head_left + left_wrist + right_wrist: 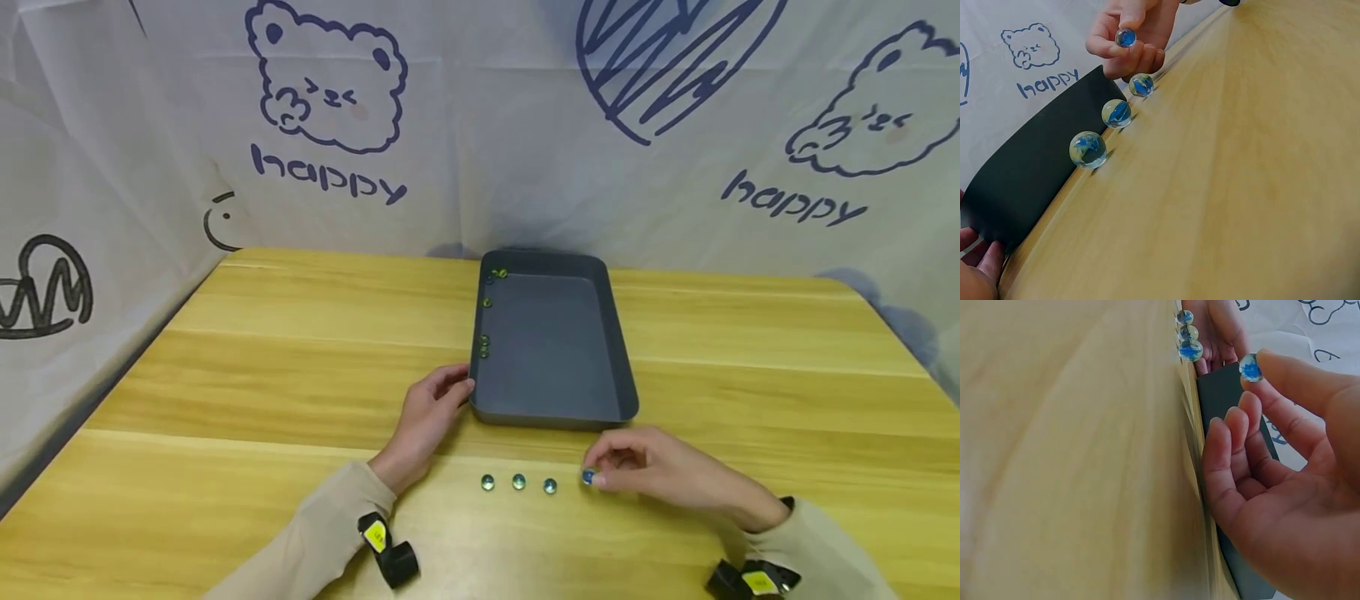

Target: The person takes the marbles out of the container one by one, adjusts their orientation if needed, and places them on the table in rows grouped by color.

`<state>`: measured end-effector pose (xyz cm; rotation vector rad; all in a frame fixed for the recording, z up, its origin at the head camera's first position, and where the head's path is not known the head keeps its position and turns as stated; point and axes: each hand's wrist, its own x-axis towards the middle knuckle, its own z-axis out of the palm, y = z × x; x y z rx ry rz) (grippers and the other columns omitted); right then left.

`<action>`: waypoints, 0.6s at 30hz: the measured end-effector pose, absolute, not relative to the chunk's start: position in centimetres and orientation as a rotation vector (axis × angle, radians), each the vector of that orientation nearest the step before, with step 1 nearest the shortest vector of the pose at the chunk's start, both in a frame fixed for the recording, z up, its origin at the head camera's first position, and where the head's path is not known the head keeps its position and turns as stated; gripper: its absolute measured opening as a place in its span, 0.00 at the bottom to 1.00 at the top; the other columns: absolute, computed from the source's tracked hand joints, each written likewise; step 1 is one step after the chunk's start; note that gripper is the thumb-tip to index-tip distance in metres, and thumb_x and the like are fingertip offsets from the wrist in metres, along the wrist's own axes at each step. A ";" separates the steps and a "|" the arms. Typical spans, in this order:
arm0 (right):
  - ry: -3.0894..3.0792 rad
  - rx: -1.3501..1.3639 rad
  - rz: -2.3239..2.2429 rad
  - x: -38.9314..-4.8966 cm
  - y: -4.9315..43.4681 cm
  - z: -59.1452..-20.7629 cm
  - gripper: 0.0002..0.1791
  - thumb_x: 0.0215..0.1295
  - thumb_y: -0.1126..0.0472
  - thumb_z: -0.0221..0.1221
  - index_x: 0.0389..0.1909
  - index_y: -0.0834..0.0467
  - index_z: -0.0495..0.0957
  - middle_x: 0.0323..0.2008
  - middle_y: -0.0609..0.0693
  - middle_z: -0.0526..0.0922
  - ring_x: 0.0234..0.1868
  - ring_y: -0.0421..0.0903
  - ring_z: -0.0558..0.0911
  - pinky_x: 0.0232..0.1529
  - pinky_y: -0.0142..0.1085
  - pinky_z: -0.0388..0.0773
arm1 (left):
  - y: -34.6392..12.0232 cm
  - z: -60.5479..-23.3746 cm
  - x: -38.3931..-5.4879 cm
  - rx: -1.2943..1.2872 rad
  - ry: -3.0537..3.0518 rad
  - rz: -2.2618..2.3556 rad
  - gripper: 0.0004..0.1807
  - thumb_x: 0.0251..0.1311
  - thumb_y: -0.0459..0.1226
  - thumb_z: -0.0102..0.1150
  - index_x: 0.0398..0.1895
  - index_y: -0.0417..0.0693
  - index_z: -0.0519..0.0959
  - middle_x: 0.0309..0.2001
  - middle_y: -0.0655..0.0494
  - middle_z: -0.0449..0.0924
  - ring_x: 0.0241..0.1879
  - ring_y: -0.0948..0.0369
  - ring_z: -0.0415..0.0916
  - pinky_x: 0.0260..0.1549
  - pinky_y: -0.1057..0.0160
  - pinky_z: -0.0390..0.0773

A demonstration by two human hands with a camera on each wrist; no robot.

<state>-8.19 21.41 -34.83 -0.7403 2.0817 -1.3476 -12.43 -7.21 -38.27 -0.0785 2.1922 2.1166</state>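
Observation:
My right hand point(660, 471) pinches a clear marble with a blue swirl point(1250, 369) between thumb and forefinger, its other fingers loosely bent. The held marble is just above the table at the right end of a row of three similar marbles: the left marble point(487, 482), middle marble point(519, 482) and right marble point(551, 486). Behind the row lies a dark grey rectangular tray point(555, 419). My left hand point(423, 425) touches the tray's near left corner, relaxed fingers against the side wall. Several green-yellow marbles point(484, 346) rest inside along the tray's left wall.
A light wooden table point(262, 400) carries everything. White cloth with drawn bears and lettering point(480, 167) hangs behind the table's far edge and along the left. Each wrist wears a small black camera, the left camera point(397, 562) and the right camera point(731, 579).

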 end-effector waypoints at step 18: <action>2.125 -0.815 -1.274 -8.7 21.0 -35.5 0.08 0.67 0.61 0.59 0.42 0.60 0.82 0.32 0.45 0.79 0.31 0.37 0.73 0.31 0.30 0.74 | -7.4 -38.2 -12.4 -0.090 2.192 2.092 0.19 0.67 0.34 0.53 0.58 0.33 0.74 0.56 0.42 0.76 0.54 0.52 0.73 0.55 0.56 0.74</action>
